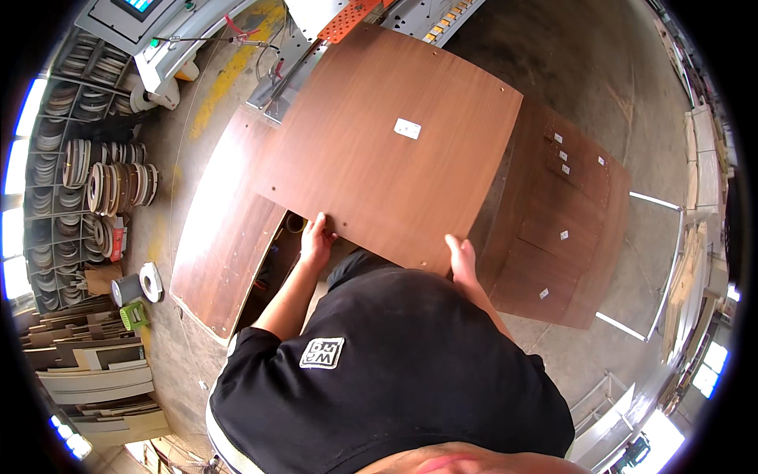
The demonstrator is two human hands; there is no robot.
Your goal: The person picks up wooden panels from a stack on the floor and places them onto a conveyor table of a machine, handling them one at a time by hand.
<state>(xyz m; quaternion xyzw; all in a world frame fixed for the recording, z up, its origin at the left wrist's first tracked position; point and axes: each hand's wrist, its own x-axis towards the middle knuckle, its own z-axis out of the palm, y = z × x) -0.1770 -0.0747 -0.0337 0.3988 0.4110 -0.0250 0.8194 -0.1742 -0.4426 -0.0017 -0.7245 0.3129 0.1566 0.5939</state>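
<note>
A large brown wood-grain panel (379, 166) lies flat in front of me, its far end at the machine's edge. A white label (407, 128) sticks near its middle, and small drilled holes show near its corners. My left hand (317, 241) grips the near edge, thumb on top and fingers mostly hidden beneath. At the near right corner my right hand (463, 261) holds the same panel, thumb up along the side edge. The fingers under the board are out of sight.
To the left stands a brown wood-topped bench (217, 229); to the right, a stack of labelled brown panels (553, 229). Ahead is a machine with an orange perforated guard (351, 20) and a control box (130, 20). Racks hold edge-banding rolls (118, 186) at far left.
</note>
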